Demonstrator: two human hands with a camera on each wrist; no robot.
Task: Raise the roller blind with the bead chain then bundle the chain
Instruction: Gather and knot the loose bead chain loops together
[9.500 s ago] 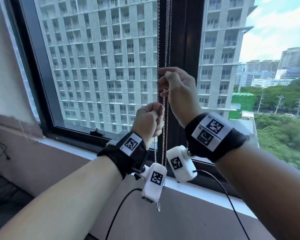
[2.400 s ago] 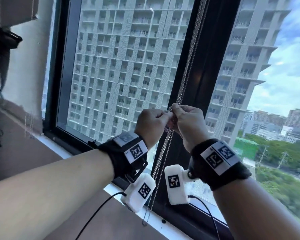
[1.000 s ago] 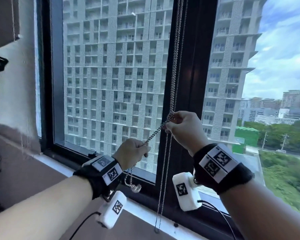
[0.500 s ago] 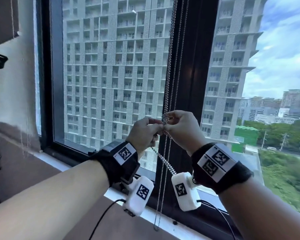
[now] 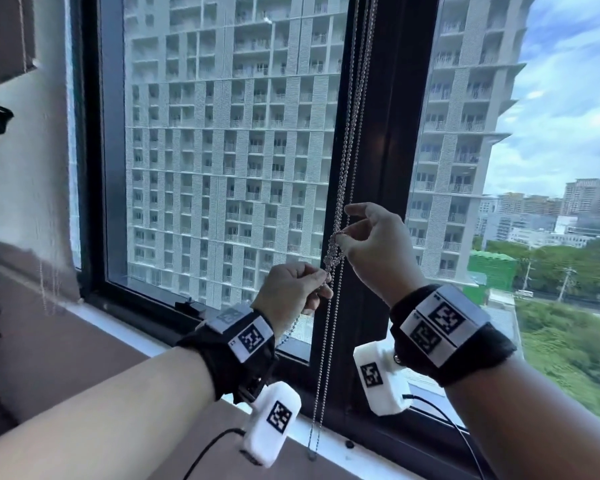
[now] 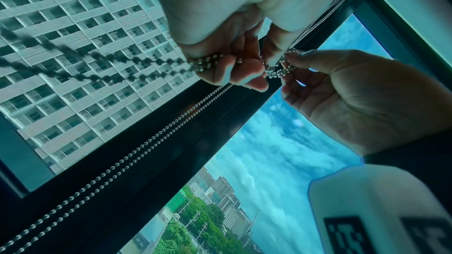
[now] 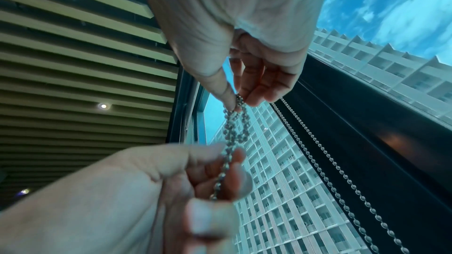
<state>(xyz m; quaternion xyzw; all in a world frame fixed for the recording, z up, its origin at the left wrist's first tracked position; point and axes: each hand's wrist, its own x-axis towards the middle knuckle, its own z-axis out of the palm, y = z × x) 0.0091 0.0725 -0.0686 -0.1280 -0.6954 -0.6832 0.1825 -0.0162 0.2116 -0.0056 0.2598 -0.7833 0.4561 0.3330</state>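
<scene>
Window frame (image 5: 392, 168), raised hands pinching bead chain (image 5: 333, 251)

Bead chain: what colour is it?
Silvery metallic; the bead chain shows best in the right wrist view, hanging against the dark window frame.

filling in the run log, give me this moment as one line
phase: bundling | left hand: grips bead chain below knot | right hand: pinches top of wrapped loop | blind: out of view | rest of chain hangs by window frame
</scene>
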